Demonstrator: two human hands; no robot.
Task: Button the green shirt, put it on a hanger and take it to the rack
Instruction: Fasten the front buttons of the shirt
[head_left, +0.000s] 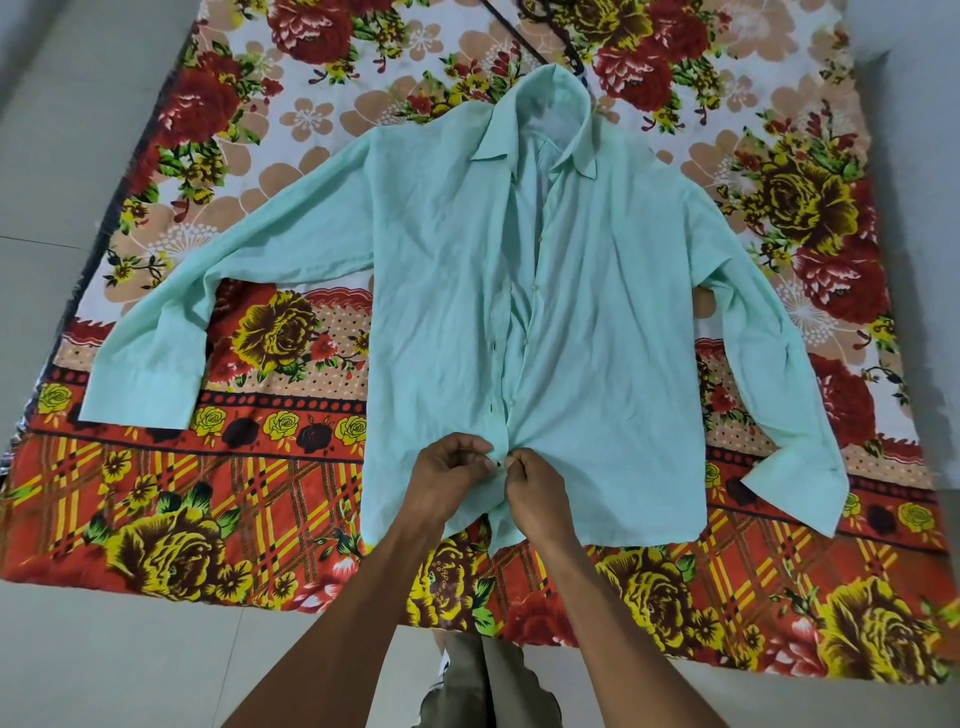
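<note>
I look down and see the green shirt (447, 291) lying flat in the middle of the frame, spread out on a bright flower blanket (218, 499). The blanket lies on a pale floor (93, 660). The collar points to the top of the frame and the hem sits near the bottom. Both long sleeves stretch out, one to the left and one to the right. The front of the shirt is open from the collar most of the way down, and I can see small buttons in a row along the right edge. My left hand (447, 480) and my right hand (535, 483) meet low on the shirt front, just above the hem. The two hands are almost touching. The fingers of my left hand are curled and pinch the left edge of the cloth. The fingers of my right hand pinch the right edge beside it. A dark cord (524, 39) lies on the blanket at the top of the frame, near the collar.
</note>
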